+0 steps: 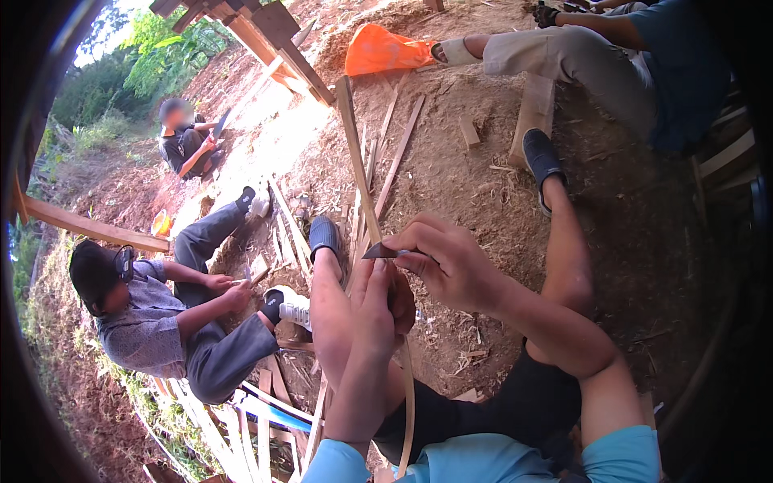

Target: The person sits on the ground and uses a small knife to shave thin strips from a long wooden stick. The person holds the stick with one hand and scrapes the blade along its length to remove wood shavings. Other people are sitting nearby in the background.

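- On bare reddish ground [483,201] littered with shavings and offcuts, the wearer is sitting with legs stretched out, dark slippers on both feet, apparently so the lap can serve as a work rest.
- Nearby, a co-worker in a grey shirt [153,322] is sitting at the left and handling a strip of their own; another seated person's trouser leg [564,52] is showing at the top right, beside an orange bag [382,50].
- A long bamboo strip [358,173] is running from the wearer's lap up and away between the legs, its far end pointing toward the timber frame [274,36]; it is lying lengthwise, likely so a blade can travel along it.
- The left hand [378,302] is clenching around the strip near the lap, steadying it.
- The right hand [451,258] is pinching a small dark blade [380,252], its tip touching the strip just above the left hand's fingers.
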`<state>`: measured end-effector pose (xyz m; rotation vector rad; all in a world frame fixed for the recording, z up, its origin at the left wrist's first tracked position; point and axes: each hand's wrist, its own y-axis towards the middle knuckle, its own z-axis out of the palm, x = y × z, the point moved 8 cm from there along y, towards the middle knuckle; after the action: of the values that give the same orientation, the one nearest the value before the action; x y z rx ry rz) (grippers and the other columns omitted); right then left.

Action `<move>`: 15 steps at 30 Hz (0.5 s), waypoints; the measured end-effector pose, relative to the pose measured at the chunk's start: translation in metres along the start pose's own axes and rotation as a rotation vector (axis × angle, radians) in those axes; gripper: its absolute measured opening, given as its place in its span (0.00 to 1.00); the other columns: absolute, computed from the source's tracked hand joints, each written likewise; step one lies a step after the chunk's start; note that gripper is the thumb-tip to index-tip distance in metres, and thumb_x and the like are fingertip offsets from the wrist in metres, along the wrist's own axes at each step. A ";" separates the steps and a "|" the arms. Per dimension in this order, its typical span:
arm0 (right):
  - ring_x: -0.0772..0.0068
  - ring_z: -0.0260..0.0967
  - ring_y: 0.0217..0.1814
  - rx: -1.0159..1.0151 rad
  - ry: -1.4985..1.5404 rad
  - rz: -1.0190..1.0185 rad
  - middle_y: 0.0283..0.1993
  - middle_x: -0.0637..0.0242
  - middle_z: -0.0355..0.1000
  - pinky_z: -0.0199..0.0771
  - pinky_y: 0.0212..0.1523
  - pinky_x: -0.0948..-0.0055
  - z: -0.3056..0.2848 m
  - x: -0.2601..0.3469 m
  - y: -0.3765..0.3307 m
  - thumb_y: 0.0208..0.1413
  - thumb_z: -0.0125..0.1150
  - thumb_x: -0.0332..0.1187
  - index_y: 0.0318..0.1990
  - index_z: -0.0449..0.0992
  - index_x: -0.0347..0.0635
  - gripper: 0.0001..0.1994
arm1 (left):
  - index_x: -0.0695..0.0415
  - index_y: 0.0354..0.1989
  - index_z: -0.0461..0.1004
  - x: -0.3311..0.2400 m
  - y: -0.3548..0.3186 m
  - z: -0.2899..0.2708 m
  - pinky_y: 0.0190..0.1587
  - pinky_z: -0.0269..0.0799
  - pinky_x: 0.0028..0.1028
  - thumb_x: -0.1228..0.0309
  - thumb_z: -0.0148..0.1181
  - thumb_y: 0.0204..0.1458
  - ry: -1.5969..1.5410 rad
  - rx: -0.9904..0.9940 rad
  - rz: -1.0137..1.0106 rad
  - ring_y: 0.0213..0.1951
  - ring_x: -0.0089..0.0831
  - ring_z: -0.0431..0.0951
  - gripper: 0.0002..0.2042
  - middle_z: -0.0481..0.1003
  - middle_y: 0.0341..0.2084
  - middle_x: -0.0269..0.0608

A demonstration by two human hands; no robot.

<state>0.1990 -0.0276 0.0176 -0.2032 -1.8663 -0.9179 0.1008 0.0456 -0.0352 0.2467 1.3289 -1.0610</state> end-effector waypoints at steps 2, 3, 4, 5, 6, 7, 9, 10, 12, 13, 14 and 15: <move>0.59 0.70 0.34 -0.020 0.036 -0.015 0.34 0.60 0.69 0.70 0.32 0.67 0.000 -0.003 0.000 0.50 0.59 0.21 0.41 0.73 0.41 0.11 | 0.51 0.32 0.59 0.004 -0.001 0.008 0.07 0.46 0.19 0.62 0.38 0.62 -0.018 0.058 -0.016 0.07 0.19 0.52 0.09 0.55 0.10 0.29; 0.60 0.70 0.34 -0.099 0.038 -0.002 0.34 0.60 0.69 0.69 0.32 0.67 -0.007 -0.007 0.003 0.50 0.59 0.22 0.41 0.73 0.41 0.10 | 0.51 0.33 0.60 0.008 -0.004 0.013 0.08 0.47 0.19 0.62 0.38 0.62 -0.032 0.108 -0.026 0.07 0.18 0.52 0.09 0.55 0.10 0.29; 0.60 0.70 0.33 -0.178 0.039 0.010 0.33 0.59 0.69 0.69 0.32 0.67 -0.016 -0.013 0.009 0.50 0.59 0.22 0.41 0.73 0.40 0.10 | 0.52 0.34 0.60 0.010 -0.007 0.017 0.08 0.47 0.18 0.63 0.37 0.63 -0.046 0.157 -0.036 0.08 0.18 0.53 0.08 0.56 0.11 0.30; 0.60 0.70 0.32 -0.256 0.041 0.023 0.33 0.59 0.69 0.68 0.31 0.68 -0.025 -0.018 0.014 0.51 0.59 0.23 0.41 0.73 0.40 0.09 | 0.52 0.33 0.59 0.009 -0.008 0.017 0.08 0.47 0.18 0.63 0.38 0.63 -0.034 0.161 -0.034 0.08 0.18 0.53 0.09 0.56 0.11 0.30; 0.60 0.69 0.32 -0.227 0.078 -0.010 0.31 0.58 0.69 0.68 0.32 0.68 -0.028 -0.014 0.019 0.52 0.59 0.24 0.40 0.73 0.39 0.08 | 0.52 0.33 0.59 0.007 -0.009 0.019 0.08 0.48 0.18 0.63 0.38 0.63 -0.030 0.160 -0.030 0.08 0.19 0.53 0.09 0.56 0.11 0.30; 0.60 0.69 0.32 -0.153 0.087 0.008 0.31 0.58 0.69 0.68 0.32 0.68 -0.024 -0.012 0.019 0.52 0.59 0.24 0.40 0.73 0.39 0.07 | 0.52 0.32 0.59 0.006 -0.010 0.019 0.08 0.48 0.18 0.63 0.38 0.63 -0.025 0.159 -0.025 0.08 0.19 0.54 0.09 0.56 0.11 0.30; 0.59 0.70 0.32 -0.012 0.106 0.044 0.31 0.58 0.69 0.68 0.32 0.67 -0.010 -0.008 0.013 0.52 0.59 0.24 0.39 0.73 0.39 0.07 | 0.52 0.32 0.60 0.001 -0.003 0.008 0.07 0.47 0.18 0.63 0.38 0.62 -0.024 0.079 0.002 0.07 0.18 0.53 0.09 0.56 0.11 0.29; 0.59 0.71 0.33 0.004 0.088 -0.063 0.32 0.59 0.70 0.69 0.32 0.68 -0.002 -0.002 0.007 0.51 0.59 0.23 0.39 0.73 0.39 0.08 | 0.53 0.31 0.60 -0.005 0.000 0.004 0.07 0.46 0.18 0.63 0.38 0.61 -0.022 0.038 0.017 0.07 0.18 0.52 0.09 0.55 0.10 0.28; 0.58 0.71 0.34 0.025 0.094 -0.034 0.32 0.59 0.70 0.70 0.32 0.67 0.008 -0.005 0.000 0.51 0.58 0.22 0.39 0.73 0.38 0.08 | 0.53 0.32 0.62 -0.009 0.005 -0.006 0.06 0.45 0.18 0.64 0.39 0.60 -0.027 -0.016 -0.014 0.06 0.17 0.51 0.09 0.54 0.10 0.26; 0.58 0.71 0.34 0.036 0.096 -0.019 0.33 0.59 0.70 0.70 0.32 0.67 0.010 -0.005 0.000 0.51 0.58 0.22 0.39 0.73 0.38 0.08 | 0.53 0.32 0.62 -0.010 0.004 -0.004 0.06 0.46 0.18 0.64 0.39 0.60 -0.032 -0.001 0.010 0.06 0.17 0.51 0.09 0.54 0.10 0.27; 0.57 0.72 0.35 0.029 0.075 -0.027 0.33 0.58 0.71 0.71 0.32 0.67 0.007 -0.006 0.002 0.51 0.57 0.21 0.39 0.73 0.37 0.08 | 0.53 0.32 0.62 -0.011 0.003 0.000 0.06 0.46 0.18 0.64 0.39 0.61 -0.038 0.015 0.033 0.06 0.17 0.51 0.08 0.55 0.10 0.27; 0.60 0.72 0.35 -0.007 0.073 -0.013 0.33 0.59 0.71 0.70 0.33 0.69 0.003 -0.008 0.004 0.52 0.57 0.22 0.40 0.72 0.37 0.08 | 0.53 0.33 0.61 -0.011 0.001 0.004 0.06 0.46 0.18 0.64 0.39 0.61 -0.048 0.029 0.058 0.06 0.18 0.51 0.08 0.55 0.10 0.27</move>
<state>0.2025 -0.0203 0.0122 -0.1597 -1.7992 -0.9286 0.1060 0.0487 -0.0249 0.2782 1.2575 -1.0314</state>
